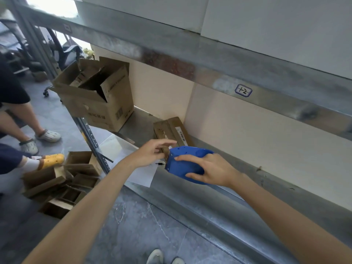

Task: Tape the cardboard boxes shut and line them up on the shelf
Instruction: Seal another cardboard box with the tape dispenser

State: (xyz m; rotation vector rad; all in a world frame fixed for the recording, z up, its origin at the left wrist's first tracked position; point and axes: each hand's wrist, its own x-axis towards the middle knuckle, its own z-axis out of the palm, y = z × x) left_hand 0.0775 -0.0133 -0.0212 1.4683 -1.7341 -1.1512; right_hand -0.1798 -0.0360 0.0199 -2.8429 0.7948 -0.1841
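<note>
Gripping the blue tape dispenser (187, 159), the right hand (215, 171) curls round its body. The left hand (150, 154) lays its fingers on the near end of the small cardboard box (172, 130); whether it pinches anything I cannot tell. This box lies on the shelf (276, 189), with a large open box (99, 100) farther left.

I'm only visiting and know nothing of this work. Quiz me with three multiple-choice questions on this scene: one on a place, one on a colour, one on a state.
1. Where does the small flat box lie?
A. on the floor
B. on the shelf
C. on a chair

2. What colour is the tape dispenser in the right hand?
A. red
B. blue
C. green

3. How do the flaps of the large box stand?
A. open
B. taped shut
C. cut off

Answers:
1 B: it rests on the metal shelf by the wall.
2 B: its shell is plainly blue.
3 A: its flaps stand up and apart.
</note>
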